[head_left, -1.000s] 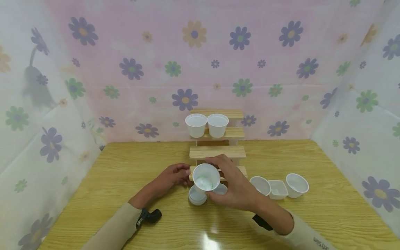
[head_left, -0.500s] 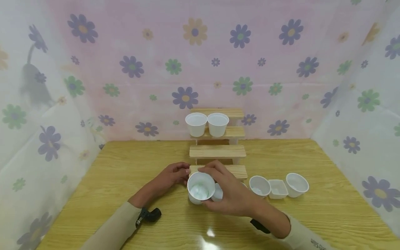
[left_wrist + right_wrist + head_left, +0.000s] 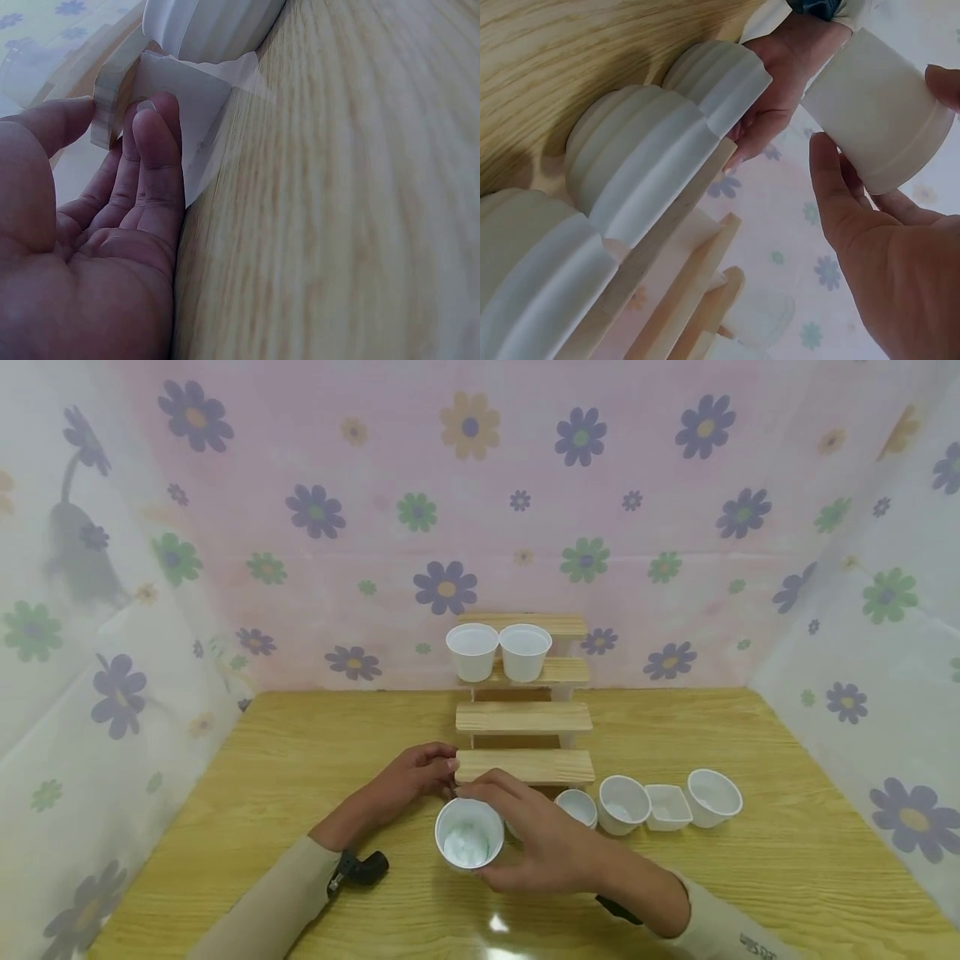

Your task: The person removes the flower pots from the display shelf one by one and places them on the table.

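Observation:
My right hand (image 3: 551,839) holds a white plastic cup (image 3: 468,835) by its sides, thumb and fingers around it; in the right wrist view the cup (image 3: 877,112) is tilted. A faint greenish patch shows inside it. My left hand (image 3: 405,789) grips the left end of the lowest step of a wooden tiered stand (image 3: 525,718), the thumb against the plank end (image 3: 116,90) and the fingers behind it. White ribbed pots (image 3: 641,157) stand in front of that step; the head view shows one small pot (image 3: 576,808), while the cup and right hand mostly hide the others.
Two white cups, a left one (image 3: 472,653) and a right one (image 3: 526,653), stand side by side on an upper step. Right of the stand are a round pot (image 3: 624,804), a square pot (image 3: 667,808) and another round pot (image 3: 714,797). Flowered cloth (image 3: 360,552) encloses the table.
My right hand has carried the cup left and nearer to me, away from the lowest step. The left hand keeps its place on the stand. The head view has tilted slightly down.

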A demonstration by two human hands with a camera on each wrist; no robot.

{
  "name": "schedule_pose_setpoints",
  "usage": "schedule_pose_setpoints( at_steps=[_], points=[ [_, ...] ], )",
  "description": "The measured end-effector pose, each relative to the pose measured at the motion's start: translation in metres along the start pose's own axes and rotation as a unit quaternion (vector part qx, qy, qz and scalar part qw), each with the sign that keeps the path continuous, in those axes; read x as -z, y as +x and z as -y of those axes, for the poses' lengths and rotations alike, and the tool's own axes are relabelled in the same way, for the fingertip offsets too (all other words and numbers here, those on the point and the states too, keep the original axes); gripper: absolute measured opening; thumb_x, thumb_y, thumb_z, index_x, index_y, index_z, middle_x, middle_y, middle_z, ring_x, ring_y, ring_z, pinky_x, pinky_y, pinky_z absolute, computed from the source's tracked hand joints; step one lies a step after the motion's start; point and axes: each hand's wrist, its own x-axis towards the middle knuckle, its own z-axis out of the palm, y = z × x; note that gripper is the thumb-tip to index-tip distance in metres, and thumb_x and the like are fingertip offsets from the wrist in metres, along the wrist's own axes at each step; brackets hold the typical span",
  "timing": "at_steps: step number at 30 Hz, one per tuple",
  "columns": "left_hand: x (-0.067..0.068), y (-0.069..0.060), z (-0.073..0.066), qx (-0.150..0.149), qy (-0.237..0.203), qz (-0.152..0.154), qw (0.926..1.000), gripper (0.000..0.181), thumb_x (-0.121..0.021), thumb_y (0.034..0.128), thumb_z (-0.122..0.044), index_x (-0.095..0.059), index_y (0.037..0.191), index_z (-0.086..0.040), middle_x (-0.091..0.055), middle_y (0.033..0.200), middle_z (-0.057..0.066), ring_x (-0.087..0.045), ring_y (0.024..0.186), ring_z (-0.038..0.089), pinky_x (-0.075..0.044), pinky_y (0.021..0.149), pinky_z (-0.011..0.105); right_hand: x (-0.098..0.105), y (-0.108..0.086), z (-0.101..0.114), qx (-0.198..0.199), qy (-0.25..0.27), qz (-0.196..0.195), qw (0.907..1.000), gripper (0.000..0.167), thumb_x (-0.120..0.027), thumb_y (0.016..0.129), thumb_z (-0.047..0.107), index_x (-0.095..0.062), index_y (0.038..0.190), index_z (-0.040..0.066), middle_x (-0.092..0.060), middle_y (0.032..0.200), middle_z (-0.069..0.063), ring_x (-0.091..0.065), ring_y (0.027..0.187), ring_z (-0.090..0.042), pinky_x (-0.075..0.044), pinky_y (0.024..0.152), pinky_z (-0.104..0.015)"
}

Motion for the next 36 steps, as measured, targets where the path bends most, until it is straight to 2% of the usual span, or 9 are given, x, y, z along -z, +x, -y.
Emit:
schedule_pose_setpoints(
  at_steps=[4,10,18,25,30,36],
  points=[
    [0.0,0.0,0.0,0.003,0.006,-0.003,1.0,0.047,-0.056,0.1123,-0.026,-0.048,0.144,0.008,-0.066,0.111,0.013,-0.069,0.102,0.024,-0.061,0.089,0.033,-0.003,-0.001,-0.001,0.005,-0.004,0.022,0.9997,0.086,-0.09,0.086,0.022,-0.044,0.159,0.022,-0.052,0.144,0.001,-0.06,0.125,-0.015,-0.055,0.102,-0.035],
    [-0.001,-0.003,0.0,0.009,-0.002,-0.008,0.9999,0.049,-0.057,0.1118,-0.026,-0.047,0.144,0.01,-0.067,0.11,0.013,-0.069,0.101,0.024,-0.061,0.087,0.033,-0.007,-0.002,-0.003,-0.002,-0.03,0.047,0.9985,0.076,-0.092,0.085,0.028,-0.051,0.149,0.022,-0.052,0.141,0.004,-0.06,0.12,-0.012,-0.055,0.1,-0.032],
    [0.0,-0.001,-0.002,0.007,-0.006,-0.001,1.0,0.045,-0.056,0.1126,-0.027,-0.05,0.143,0.006,-0.069,0.111,0.014,-0.069,0.101,0.024,-0.061,0.088,0.034,-0.006,-0.003,-0.008,-0.001,-0.049,0.076,0.9959,0.078,-0.094,0.083,0.03,-0.051,0.146,0.018,-0.047,0.141,0.004,-0.055,0.125,-0.011,-0.052,0.105,-0.03],
    [-0.001,0.002,-0.006,0.002,-0.006,-0.002,1.0,0.039,-0.057,0.1124,-0.027,-0.054,0.138,0.002,-0.071,0.112,0.015,-0.069,0.101,0.024,-0.061,0.087,0.034,-0.003,-0.001,-0.012,0.014,-0.075,0.086,0.9934,0.08,-0.096,0.08,0.029,-0.052,0.145,0.012,-0.046,0.139,0.0,-0.053,0.125,-0.014,-0.051,0.106,-0.028],
    [-0.002,-0.002,-0.006,0.014,-0.012,0.002,0.9998,0.041,-0.057,0.1123,-0.028,-0.053,0.14,0.002,-0.071,0.114,0.014,-0.069,0.102,0.024,-0.06,0.088,0.034,-0.005,-0.003,-0.012,0.007,-0.081,0.099,0.9918,0.08,-0.096,0.08,0.033,-0.054,0.144,0.011,-0.046,0.139,-0.001,-0.049,0.128,-0.013,-0.05,0.107,-0.028],
    [-0.002,-0.003,-0.007,0.013,-0.013,0.0,0.9998,0.045,-0.058,0.1117,-0.032,-0.054,0.141,0.001,-0.069,0.118,0.016,-0.068,0.104,0.025,-0.06,0.088,0.034,-0.006,-0.003,-0.014,0.022,-0.106,0.101,0.989,0.08,-0.096,0.079,0.039,-0.054,0.142,0.013,-0.047,0.137,0.001,-0.047,0.128,-0.012,-0.048,0.108,-0.027]
  ],
)
